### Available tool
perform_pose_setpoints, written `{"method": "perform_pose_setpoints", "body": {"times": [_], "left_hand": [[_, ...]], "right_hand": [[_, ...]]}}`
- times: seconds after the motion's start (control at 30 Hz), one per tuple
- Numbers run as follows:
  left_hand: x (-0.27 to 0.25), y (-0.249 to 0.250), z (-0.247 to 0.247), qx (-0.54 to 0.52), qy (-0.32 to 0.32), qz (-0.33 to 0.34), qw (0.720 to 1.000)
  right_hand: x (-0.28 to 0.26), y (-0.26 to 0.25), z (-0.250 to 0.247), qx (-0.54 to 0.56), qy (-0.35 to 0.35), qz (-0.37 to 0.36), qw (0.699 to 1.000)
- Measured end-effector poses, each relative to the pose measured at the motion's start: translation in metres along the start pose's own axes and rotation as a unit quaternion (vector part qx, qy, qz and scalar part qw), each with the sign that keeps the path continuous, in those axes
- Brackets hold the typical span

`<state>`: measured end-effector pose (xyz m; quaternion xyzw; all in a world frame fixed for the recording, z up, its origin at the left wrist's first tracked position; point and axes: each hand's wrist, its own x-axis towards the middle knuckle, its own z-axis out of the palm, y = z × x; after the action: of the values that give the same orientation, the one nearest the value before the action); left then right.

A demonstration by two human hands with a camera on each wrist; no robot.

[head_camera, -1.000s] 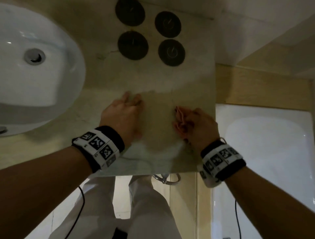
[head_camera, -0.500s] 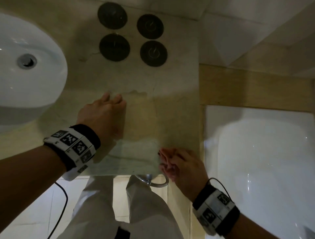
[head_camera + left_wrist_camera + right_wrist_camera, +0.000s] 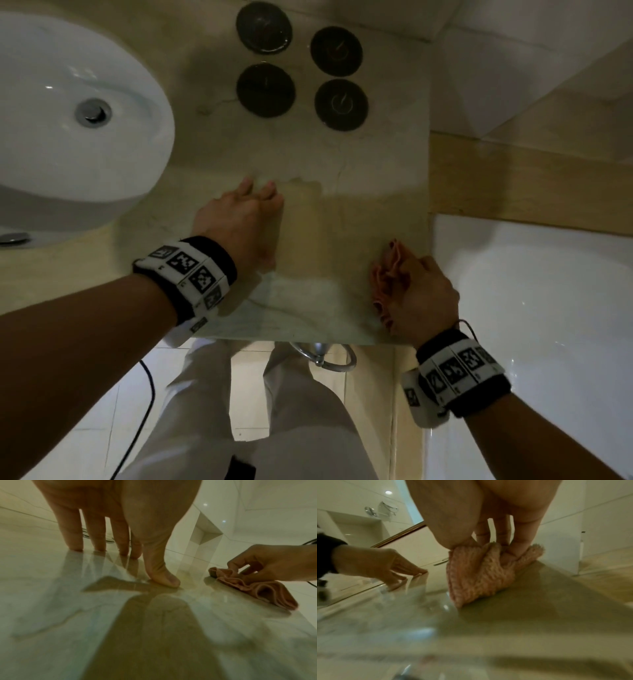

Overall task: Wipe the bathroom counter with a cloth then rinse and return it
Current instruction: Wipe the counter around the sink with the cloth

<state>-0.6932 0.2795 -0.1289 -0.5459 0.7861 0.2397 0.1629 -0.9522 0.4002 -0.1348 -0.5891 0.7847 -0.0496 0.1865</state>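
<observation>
A bunched pink cloth [image 3: 387, 277] [image 3: 254, 586] [image 3: 481, 574] lies on the pale marble counter [image 3: 325, 236] near its right front corner. My right hand [image 3: 416, 294] [image 3: 496, 540] grips the cloth from above and presses it onto the stone; fingers and thumb curl into its folds. My left hand [image 3: 243, 219] [image 3: 120, 547] rests on the counter left of the cloth, fingers straight, fingertips and thumb touching the surface, holding nothing. A darker wet patch covers the counter between the hands.
A white basin [image 3: 68, 102] stands at the left. Several round black discs [image 3: 301, 68] sit at the back of the counter. A white bathtub [image 3: 534, 308] lies beyond the counter's right edge. A metal ring [image 3: 325, 356] hangs below the front edge.
The right hand with the cloth had slid back to the counter's front edge; it has now pushed forward and to the right again. The left hand has stayed planted on the counter.
</observation>
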Motion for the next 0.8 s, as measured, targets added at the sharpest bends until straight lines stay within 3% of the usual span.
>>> {"method": "perform_pose_setpoints", "body": {"times": [0.17, 0.33, 0.5, 0.8], "left_hand": [[0.009, -0.011, 0.013, -0.036, 0.000, 0.004, 0.999], [-0.002, -0.037, 0.007, -0.083, -0.022, 0.039, 0.996], [-0.047, -0.116, -0.001, -0.155, 0.051, 0.004, 0.987], [-0.109, -0.252, -0.006, -0.214, 0.088, -0.081, 0.969]], "right_hand": [[-0.034, -0.045, 0.023, 0.083, 0.025, -0.019, 0.996], [-0.035, -0.124, 0.054, 0.028, -0.035, -0.072, 0.996], [-0.032, -0.223, 0.084, 0.032, -0.055, -0.133, 0.989], [-0.032, -0.381, 0.141, 0.012, -0.105, -0.265, 0.958]]}}
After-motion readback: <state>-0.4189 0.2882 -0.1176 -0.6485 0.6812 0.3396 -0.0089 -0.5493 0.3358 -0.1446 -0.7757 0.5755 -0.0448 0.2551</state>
